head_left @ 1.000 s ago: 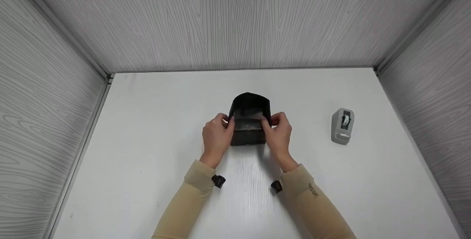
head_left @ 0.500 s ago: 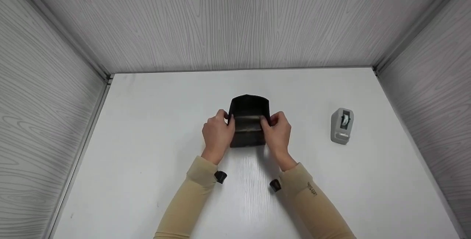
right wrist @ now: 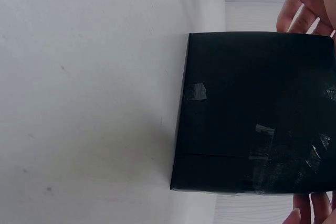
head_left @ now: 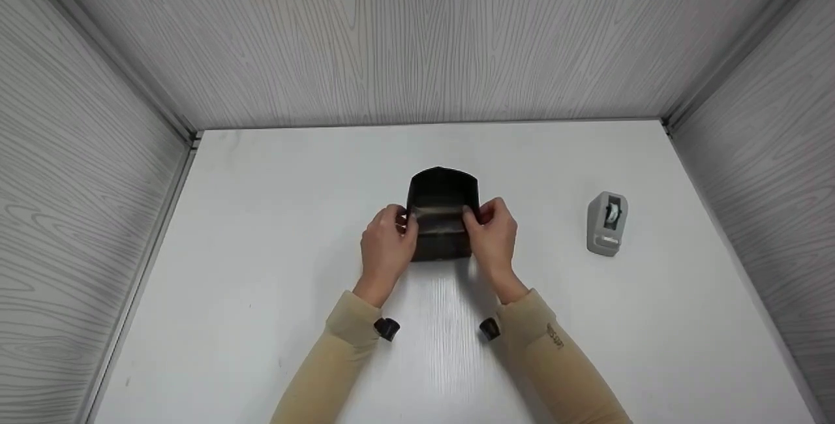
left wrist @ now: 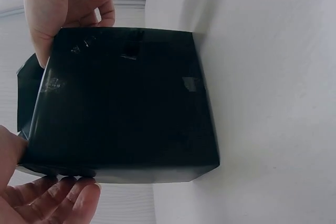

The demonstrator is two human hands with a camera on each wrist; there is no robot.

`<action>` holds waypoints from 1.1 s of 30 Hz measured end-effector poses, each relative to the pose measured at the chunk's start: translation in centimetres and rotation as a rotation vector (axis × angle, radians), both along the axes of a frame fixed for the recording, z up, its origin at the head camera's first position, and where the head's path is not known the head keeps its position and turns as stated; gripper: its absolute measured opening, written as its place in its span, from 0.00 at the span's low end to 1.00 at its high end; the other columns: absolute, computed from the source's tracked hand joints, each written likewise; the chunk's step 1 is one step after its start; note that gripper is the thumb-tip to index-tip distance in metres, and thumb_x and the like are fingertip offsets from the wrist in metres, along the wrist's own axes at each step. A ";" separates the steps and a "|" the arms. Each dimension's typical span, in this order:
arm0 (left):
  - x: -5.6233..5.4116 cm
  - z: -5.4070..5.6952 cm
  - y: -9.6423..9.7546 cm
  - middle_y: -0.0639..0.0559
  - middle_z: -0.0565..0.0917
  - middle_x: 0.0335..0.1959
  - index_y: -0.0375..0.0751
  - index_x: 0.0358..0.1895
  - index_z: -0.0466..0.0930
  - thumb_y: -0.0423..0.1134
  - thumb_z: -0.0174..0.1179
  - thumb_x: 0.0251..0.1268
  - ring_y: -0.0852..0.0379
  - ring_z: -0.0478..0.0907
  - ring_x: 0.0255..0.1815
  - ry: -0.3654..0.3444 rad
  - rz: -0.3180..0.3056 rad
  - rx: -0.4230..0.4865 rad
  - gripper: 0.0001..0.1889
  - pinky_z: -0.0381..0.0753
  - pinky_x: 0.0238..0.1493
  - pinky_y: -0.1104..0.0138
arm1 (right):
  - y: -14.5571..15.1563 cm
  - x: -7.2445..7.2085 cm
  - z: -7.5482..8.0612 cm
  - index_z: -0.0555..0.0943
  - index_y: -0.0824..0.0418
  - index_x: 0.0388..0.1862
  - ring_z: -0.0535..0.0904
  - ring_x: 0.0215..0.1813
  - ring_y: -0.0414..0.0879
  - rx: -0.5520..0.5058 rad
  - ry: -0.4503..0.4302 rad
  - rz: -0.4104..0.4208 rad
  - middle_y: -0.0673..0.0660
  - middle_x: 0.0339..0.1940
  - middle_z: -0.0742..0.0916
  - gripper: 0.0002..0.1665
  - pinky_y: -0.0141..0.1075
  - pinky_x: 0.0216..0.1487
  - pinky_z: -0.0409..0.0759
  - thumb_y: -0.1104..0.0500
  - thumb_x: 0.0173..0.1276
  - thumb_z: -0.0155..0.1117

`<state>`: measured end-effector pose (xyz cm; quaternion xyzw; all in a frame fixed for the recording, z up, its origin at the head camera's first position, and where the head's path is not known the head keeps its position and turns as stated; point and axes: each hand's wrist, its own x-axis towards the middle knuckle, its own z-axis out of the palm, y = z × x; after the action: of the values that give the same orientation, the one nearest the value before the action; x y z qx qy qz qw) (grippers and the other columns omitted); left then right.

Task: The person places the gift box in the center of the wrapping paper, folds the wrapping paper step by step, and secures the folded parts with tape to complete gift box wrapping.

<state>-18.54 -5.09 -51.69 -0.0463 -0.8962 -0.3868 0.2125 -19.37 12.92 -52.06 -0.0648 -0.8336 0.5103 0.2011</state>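
Note:
A small black open-topped box (head_left: pixel 441 246) stands upright in the middle of the head view, its taller back edge away from me. My left hand (head_left: pixel 386 248) pinches its left wall, thumb on the inside and fingers outside. On the opposite wall my right hand (head_left: pixel 494 239) has the same kind of grip. In the left wrist view the smooth front of the box (left wrist: pixel 126 103) carries bits of clear tape. More shiny tape strips show on the box (right wrist: pixel 236 114) in the right wrist view. Its lower edge lies close over the white table.
A grey tape dispenser (head_left: pixel 607 225) with a small roll stands on the white table (head_left: pixel 261 228) to the right of the box. Grey wood-grain panels (head_left: pixel 417 39) enclose the table at the back and both sides.
My left hand has slid slightly toward me along the left wall, its fingers shifting. Compared with a second ago the box has tilted a little. My right hand keeps its grip.

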 end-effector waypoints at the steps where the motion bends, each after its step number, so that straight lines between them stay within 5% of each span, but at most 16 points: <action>1: 0.1 -0.1 0.0 0.48 0.84 0.30 0.37 0.37 0.82 0.39 0.59 0.67 0.55 0.83 0.29 -0.007 -0.005 0.012 0.08 0.81 0.30 0.60 | 0.0 0.0 0.0 0.71 0.60 0.27 0.73 0.26 0.47 0.003 -0.003 0.005 0.55 0.23 0.78 0.15 0.38 0.29 0.70 0.58 0.65 0.68; 9: 0.2 0.1 -0.1 0.49 0.86 0.26 0.37 0.34 0.83 0.40 0.60 0.66 0.56 0.83 0.26 -0.030 0.014 0.039 0.09 0.81 0.30 0.59 | 0.3 -0.2 0.7 0.72 0.60 0.29 0.73 0.24 0.46 0.063 -0.053 0.017 0.53 0.21 0.78 0.14 0.38 0.26 0.70 0.57 0.64 0.68; 21: 0.3 -0.1 -0.1 0.49 0.85 0.24 0.37 0.35 0.82 0.40 0.61 0.67 0.55 0.82 0.23 -0.007 -0.001 0.009 0.09 0.79 0.26 0.59 | 0.1 -1.1 1.9 0.76 0.59 0.32 0.77 0.19 0.46 0.318 -0.154 -0.037 0.52 0.17 0.81 0.14 0.40 0.20 0.71 0.50 0.66 0.65; 33: 0.1 -0.3 -0.1 0.51 0.84 0.21 0.38 0.33 0.82 0.39 0.62 0.64 0.55 0.81 0.21 0.017 0.023 0.026 0.07 0.78 0.24 0.58 | 1.5 0.6 1.5 0.78 0.62 0.35 0.78 0.29 0.46 0.179 -0.076 0.077 0.53 0.26 0.83 0.11 0.40 0.31 0.74 0.56 0.63 0.68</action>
<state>-18.42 -5.21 -51.94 -0.0368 -0.8897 -0.3954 0.2252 -18.80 14.43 -50.56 -0.0339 -0.8847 0.4385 0.1545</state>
